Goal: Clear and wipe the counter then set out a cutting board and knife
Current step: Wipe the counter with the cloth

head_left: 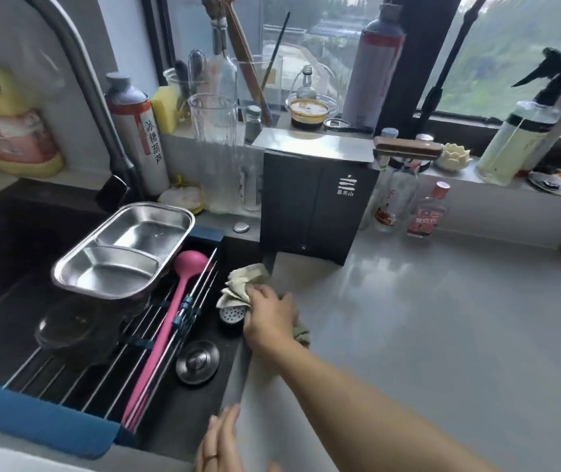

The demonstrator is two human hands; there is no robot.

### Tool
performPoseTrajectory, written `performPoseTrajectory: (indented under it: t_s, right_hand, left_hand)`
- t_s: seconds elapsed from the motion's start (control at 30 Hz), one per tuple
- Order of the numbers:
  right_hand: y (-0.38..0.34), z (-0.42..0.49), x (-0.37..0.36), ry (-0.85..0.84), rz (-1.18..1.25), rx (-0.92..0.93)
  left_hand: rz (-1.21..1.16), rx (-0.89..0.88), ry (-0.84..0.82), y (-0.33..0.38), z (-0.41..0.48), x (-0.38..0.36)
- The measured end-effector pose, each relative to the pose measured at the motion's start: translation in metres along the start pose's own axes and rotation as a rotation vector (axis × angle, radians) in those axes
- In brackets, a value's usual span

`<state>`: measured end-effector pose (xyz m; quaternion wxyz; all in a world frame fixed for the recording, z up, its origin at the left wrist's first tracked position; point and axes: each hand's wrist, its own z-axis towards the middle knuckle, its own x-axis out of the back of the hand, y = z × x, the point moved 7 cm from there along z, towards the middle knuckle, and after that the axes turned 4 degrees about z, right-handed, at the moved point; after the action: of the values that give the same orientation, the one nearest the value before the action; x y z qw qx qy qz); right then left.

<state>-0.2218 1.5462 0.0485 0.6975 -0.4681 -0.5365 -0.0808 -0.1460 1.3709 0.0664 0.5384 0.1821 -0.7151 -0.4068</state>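
My right hand (270, 318) presses down on a crumpled beige cloth (242, 284) at the left edge of the pale grey counter (442, 335), right beside the dark sink (6, 253). Part of the cloth bunches out beyond the fingers toward the sink, and a bit shows behind the wrist. My left hand (219, 444) rests flat at the counter's front edge with fingers spread, holding nothing. A black knife block (313, 206) stands on the counter just behind the cloth. No cutting board is visible.
A roll-up rack (129, 352) across the sink carries a steel divided tray (126, 253), a pink ladle (177, 301) and a glass lid. A sink strainer and plug lie beside it. Bottles, jars and a tall glass crowd the window ledge and counter back.
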Motion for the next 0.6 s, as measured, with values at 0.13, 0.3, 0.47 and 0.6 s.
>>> performPoseTrajectory:
  t_s: [0.13,0.3,0.47,0.6]
  right_hand:
    - [-0.004,0.023,0.027,0.036,0.067,0.032]
    - [0.042,0.018,0.049,-0.009,-0.201,-0.076]
    - [0.000,-0.083,0.034,0.129,-0.231,0.223]
    - [-0.028,-0.179,0.018,0.249,-0.256,0.364]
  left_hand:
    - [-0.300,0.045,-0.183,-0.010,0.020,0.028]
    - [-0.293,-0.029,-0.288,-0.039,0.053,0.058]
    - [-0.271,-0.067,-0.293,-0.058,0.069,0.075]
    - [-0.277,-0.078,-0.313,-0.072,0.070,0.082]
